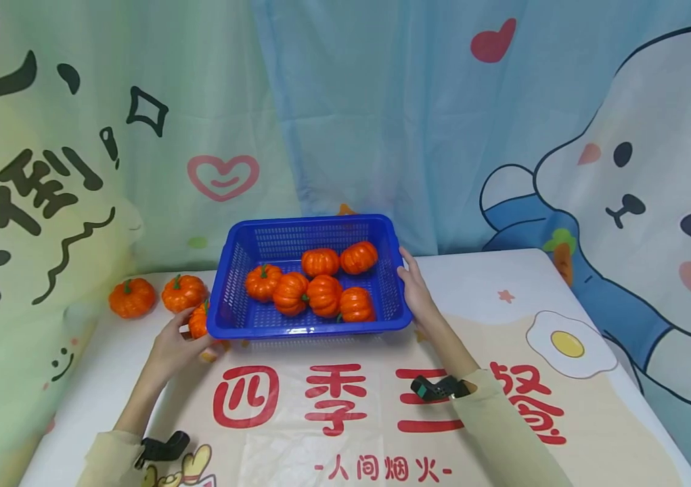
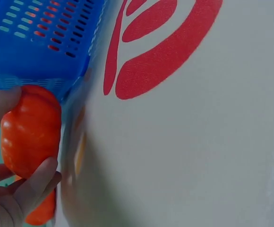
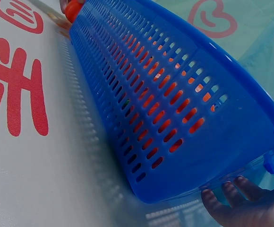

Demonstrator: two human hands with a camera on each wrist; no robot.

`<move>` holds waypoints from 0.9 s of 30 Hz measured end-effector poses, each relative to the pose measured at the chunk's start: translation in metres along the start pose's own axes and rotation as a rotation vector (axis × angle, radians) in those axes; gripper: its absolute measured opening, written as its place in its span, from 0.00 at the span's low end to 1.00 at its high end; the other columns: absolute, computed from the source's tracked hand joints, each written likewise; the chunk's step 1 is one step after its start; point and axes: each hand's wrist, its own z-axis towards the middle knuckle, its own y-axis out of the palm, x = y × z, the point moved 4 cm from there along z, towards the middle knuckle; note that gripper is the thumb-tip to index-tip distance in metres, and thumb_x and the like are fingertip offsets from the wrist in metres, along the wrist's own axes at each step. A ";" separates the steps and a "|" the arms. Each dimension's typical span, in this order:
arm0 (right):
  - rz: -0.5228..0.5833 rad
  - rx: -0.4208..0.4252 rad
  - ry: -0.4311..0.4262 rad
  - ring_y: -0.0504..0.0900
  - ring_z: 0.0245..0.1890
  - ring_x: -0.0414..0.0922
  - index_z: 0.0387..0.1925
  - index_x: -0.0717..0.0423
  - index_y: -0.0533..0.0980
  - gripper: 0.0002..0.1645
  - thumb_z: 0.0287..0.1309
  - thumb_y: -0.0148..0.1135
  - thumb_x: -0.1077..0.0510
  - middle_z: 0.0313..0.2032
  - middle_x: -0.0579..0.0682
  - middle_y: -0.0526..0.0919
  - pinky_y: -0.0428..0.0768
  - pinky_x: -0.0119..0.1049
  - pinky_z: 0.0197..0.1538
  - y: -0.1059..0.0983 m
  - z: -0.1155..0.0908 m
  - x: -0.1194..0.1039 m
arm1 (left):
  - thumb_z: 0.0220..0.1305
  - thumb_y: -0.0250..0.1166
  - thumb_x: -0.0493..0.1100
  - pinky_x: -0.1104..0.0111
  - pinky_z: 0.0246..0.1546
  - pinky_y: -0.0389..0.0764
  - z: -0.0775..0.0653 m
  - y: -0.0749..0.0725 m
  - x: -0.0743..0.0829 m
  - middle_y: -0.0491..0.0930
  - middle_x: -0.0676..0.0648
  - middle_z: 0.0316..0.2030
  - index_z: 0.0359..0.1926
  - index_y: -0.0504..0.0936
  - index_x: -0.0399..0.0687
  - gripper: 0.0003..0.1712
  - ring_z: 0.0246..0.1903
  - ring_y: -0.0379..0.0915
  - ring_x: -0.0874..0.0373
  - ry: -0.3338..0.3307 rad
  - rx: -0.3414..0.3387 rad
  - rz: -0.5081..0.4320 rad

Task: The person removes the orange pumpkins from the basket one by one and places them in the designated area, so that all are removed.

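Note:
My left hand grips a small orange pumpkin between thumb and fingers, right beside the left end of a blue plastic basket. In the head view the basket's rim overlaps part of this pumpkin. Several orange pumpkins with green stems lie inside the basket. At the opposite end, my right hand holds the basket by its right side, thumb at the rim. Its fingers bend against the end wall under the rim in the right wrist view.
Two more pumpkins, one farther left and one nearer the basket, sit on the table at the left. A printed tablecloth with red characters covers the table. Behind it hangs a cartoon curtain.

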 end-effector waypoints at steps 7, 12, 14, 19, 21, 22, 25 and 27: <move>-0.010 0.003 0.005 0.46 0.77 0.56 0.77 0.38 0.38 0.32 0.76 0.28 0.53 0.78 0.51 0.38 0.45 0.57 0.77 0.002 -0.002 -0.002 | 0.57 0.64 0.68 0.49 0.56 0.79 -0.007 -0.002 -0.010 0.62 0.32 0.68 0.74 0.52 0.40 0.56 0.59 0.68 0.36 -0.084 -0.022 -0.017; -0.004 0.003 0.005 0.46 0.76 0.56 0.77 0.39 0.39 0.32 0.76 0.28 0.53 0.78 0.51 0.39 0.45 0.57 0.77 0.003 0.000 -0.001 | 0.57 0.63 0.69 0.49 0.54 0.79 -0.020 -0.011 -0.019 0.62 0.31 0.67 0.75 0.50 0.40 0.58 0.59 0.68 0.36 -0.120 -0.004 -0.006; -0.001 0.005 0.005 0.46 0.76 0.56 0.77 0.39 0.39 0.32 0.76 0.28 0.53 0.78 0.50 0.39 0.46 0.57 0.77 0.002 0.000 -0.001 | 0.58 0.63 0.68 0.49 0.54 0.79 -0.024 -0.015 -0.022 0.62 0.30 0.67 0.74 0.50 0.39 0.57 0.59 0.68 0.35 -0.123 0.015 0.006; -0.011 0.005 0.001 0.47 0.76 0.56 0.77 0.39 0.39 0.32 0.76 0.28 0.52 0.78 0.50 0.40 0.46 0.57 0.77 0.001 -0.001 0.000 | 0.59 0.62 0.67 0.47 0.55 0.78 -0.028 -0.023 -0.032 0.62 0.29 0.66 0.74 0.50 0.37 0.56 0.58 0.67 0.35 -0.142 0.046 0.017; -0.006 0.002 -0.005 0.48 0.76 0.56 0.77 0.39 0.39 0.32 0.76 0.28 0.53 0.78 0.51 0.40 0.47 0.57 0.77 0.001 0.000 0.000 | 0.60 0.62 0.66 0.46 0.55 0.77 -0.030 -0.026 -0.035 0.62 0.29 0.66 0.74 0.50 0.36 0.56 0.57 0.66 0.35 -0.150 0.055 0.021; -0.002 0.001 -0.007 0.49 0.76 0.57 0.77 0.40 0.39 0.32 0.76 0.28 0.53 0.78 0.51 0.40 0.47 0.57 0.77 0.000 0.000 0.000 | 0.60 0.62 0.66 0.45 0.56 0.76 -0.030 -0.027 -0.036 0.62 0.28 0.66 0.73 0.50 0.35 0.56 0.57 0.66 0.35 -0.153 0.057 0.024; 0.002 -0.001 -0.009 0.50 0.75 0.57 0.77 0.40 0.38 0.33 0.75 0.28 0.53 0.78 0.52 0.40 0.47 0.57 0.77 0.000 -0.001 -0.001 | 0.61 0.63 0.65 0.44 0.57 0.74 -0.032 -0.029 -0.038 0.61 0.27 0.66 0.73 0.50 0.32 0.56 0.57 0.65 0.34 -0.165 0.058 0.034; 0.003 0.000 -0.008 0.50 0.75 0.57 0.77 0.40 0.38 0.33 0.76 0.28 0.53 0.78 0.52 0.40 0.47 0.57 0.77 0.000 -0.001 -0.001 | 0.61 0.62 0.64 0.43 0.58 0.73 -0.032 -0.030 -0.039 0.60 0.26 0.66 0.73 0.48 0.31 0.56 0.58 0.64 0.33 -0.173 0.048 0.039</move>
